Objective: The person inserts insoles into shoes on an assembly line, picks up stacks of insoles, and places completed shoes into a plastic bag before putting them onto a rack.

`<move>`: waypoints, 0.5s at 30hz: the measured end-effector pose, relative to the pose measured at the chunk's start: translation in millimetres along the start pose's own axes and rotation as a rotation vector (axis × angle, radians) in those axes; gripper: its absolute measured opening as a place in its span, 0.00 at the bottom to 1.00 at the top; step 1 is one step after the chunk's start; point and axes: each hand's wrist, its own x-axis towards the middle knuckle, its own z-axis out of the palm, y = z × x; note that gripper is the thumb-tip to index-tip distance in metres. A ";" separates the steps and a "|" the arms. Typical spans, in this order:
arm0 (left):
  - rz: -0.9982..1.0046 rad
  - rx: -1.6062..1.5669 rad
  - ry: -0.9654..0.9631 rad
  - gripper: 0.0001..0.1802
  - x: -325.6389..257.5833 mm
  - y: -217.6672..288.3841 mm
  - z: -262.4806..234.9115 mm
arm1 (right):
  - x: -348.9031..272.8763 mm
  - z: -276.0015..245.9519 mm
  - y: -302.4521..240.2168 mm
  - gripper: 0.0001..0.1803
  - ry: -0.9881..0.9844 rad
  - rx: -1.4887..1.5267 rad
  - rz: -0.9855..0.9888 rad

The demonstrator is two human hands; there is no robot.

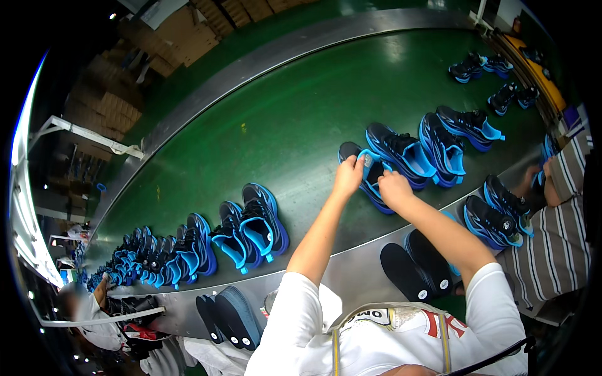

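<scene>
A black sneaker (348, 150) with a bright blue lining and sole sits on the green conveyor belt in front of me, its toe pointing away. My left hand (348, 175) grips the sneaker's raised blue-lined tongue between thumb and fingers. On the opposite side of the opening, my right hand (396, 189) is closed on the collar edge, its fingertips partly hidden. The inside of the sneaker looks dark between the two hands. Just right of it stands a matching sneaker (390, 143), followed by another sneaker (433, 135) and one more (464, 122).
To the left stretches a long row of similar sneakers (269, 207). Black insoles (401, 269) lie on the metal ledge (351, 269) nearest me, with more insoles (229, 313) farther left. At right, a co-worker in a striped shirt (545, 257) is beside a sneaker pair (486, 219).
</scene>
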 end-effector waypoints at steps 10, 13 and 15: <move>-0.060 -0.252 0.083 0.15 -8.3 -5.9 7.3 | -12.1 -38.7 -0.1 0.16 -0.137 0.109 0.021; -0.022 -0.223 0.053 0.15 -3.1 -4.0 9.4 | 9.5 -41.5 19.4 0.12 -0.401 0.161 -0.086; 0.025 -0.136 0.054 0.15 -3.7 -7.4 11.5 | 18.1 -35.6 26.6 0.11 -0.422 0.163 -0.204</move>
